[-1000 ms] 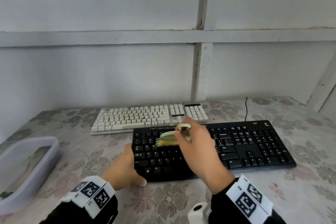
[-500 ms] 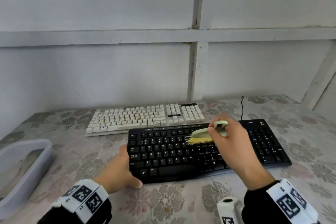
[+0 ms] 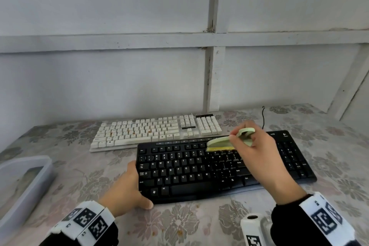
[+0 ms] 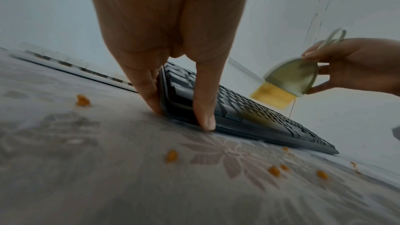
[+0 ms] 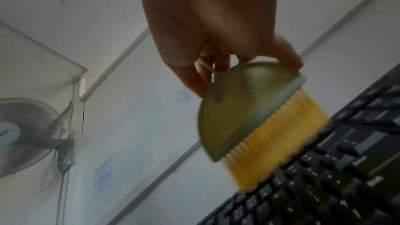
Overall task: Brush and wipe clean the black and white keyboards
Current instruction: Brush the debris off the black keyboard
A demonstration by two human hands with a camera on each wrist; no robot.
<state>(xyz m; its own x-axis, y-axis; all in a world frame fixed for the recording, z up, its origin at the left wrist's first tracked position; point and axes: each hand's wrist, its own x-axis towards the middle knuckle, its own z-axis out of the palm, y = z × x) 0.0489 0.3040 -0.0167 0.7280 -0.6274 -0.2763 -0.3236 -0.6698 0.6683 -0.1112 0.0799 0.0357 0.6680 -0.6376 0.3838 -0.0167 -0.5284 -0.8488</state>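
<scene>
The right grip [image 3: 257, 152] pinches the loop handle of a pale green half-round plastic brush with yellow bristles [image 3: 221, 144], its bristles over the top key rows of the flat black plastic keyboard [image 3: 199, 170] just below it. The left grip [image 3: 127, 189] clasps that keyboard's near-left corner, thumb along the front edge. Beyond both grips lies the cream-white plastic keyboard [image 3: 155, 132] on the floral-covered counter [image 3: 189, 223], orange crumbs [image 4: 172, 156] scattered near the left grip.

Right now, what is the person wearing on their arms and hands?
Both hands, the left hand and the right hand, are bare, with no gloves. Each arm has a black sleeve, and each wrist carries a white band printed with square black-and-white markers. A white camera mount sits by the right wrist.
</scene>
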